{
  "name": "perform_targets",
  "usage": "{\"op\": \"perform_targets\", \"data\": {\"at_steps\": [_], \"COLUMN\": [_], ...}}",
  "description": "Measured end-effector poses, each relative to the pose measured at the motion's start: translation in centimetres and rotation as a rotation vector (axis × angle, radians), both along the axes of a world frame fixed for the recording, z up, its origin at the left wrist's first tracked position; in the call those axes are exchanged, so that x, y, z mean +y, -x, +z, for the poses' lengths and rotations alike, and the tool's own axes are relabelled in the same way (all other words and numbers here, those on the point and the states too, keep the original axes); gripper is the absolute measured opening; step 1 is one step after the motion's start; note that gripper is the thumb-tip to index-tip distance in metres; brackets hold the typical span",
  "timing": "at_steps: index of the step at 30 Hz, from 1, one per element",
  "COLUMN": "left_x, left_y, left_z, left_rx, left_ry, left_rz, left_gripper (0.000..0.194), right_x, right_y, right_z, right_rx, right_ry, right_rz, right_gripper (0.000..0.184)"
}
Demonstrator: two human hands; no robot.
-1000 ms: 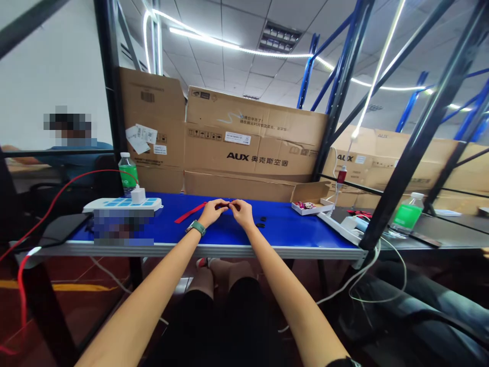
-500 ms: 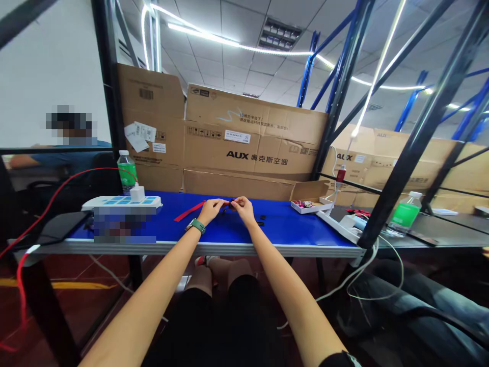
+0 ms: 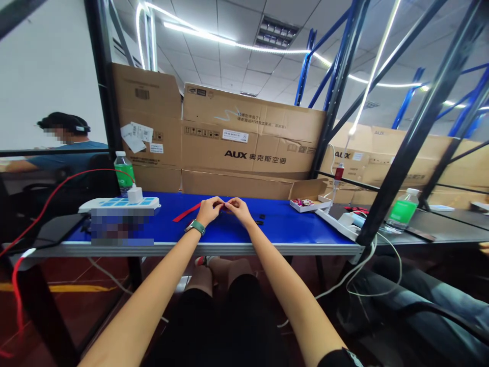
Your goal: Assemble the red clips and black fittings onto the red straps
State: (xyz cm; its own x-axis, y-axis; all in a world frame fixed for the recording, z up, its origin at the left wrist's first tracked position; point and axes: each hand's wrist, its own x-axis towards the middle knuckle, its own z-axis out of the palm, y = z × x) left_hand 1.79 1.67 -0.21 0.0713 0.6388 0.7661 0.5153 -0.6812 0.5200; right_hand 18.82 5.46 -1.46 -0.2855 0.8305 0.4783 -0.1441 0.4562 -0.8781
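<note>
A flat red strap [image 3: 186,212] runs out to the left from my left hand [image 3: 208,210] across the blue tabletop. My left hand is closed in a pinch on this strap. My right hand [image 3: 240,210] is closed too, its fingertips meeting those of the left, where a bit of red shows between them. The fingers hide most of what is held there. On the table just right of my right hand lie small black pieces [image 3: 260,223], too small to make out clearly.
On the left stand a white power strip [image 3: 153,203] with a charger [image 3: 134,194] and a green-labelled bottle [image 3: 124,175]. A small open box [image 3: 305,205] sits at the right. Cardboard [image 3: 252,178] walls the back. A person [image 3: 71,148] sits at far left.
My fingertips have come closer together, and the dark and red piece that showed between them is now mostly covered. The view has shifted slightly.
</note>
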Motion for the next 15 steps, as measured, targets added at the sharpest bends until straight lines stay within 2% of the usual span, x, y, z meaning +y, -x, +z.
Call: {"op": "perform_targets", "data": {"at_steps": [3,9,15], "left_x": [0.4,2.0,1.5], "left_y": [0.1,0.4,-0.2], "left_z": [-0.1,-1.0,-1.2], "left_rx": [0.048,-0.025,-0.032], "left_ry": [-0.026,-0.011,0.108], "left_rz": [0.017,0.056,-0.117], "left_gripper": [0.015,0.014,0.020], "right_x": [-0.2,0.3,0.8], "right_y": [0.1,-0.2,-0.3], "right_z": [0.1,0.1,-0.1], "right_rx": [0.047,0.061,-0.060], "right_ry": [0.074,0.083,0.024], "right_rz": [0.056,0.002,-0.105], "right_gripper": [0.046,0.045,0.028]}}
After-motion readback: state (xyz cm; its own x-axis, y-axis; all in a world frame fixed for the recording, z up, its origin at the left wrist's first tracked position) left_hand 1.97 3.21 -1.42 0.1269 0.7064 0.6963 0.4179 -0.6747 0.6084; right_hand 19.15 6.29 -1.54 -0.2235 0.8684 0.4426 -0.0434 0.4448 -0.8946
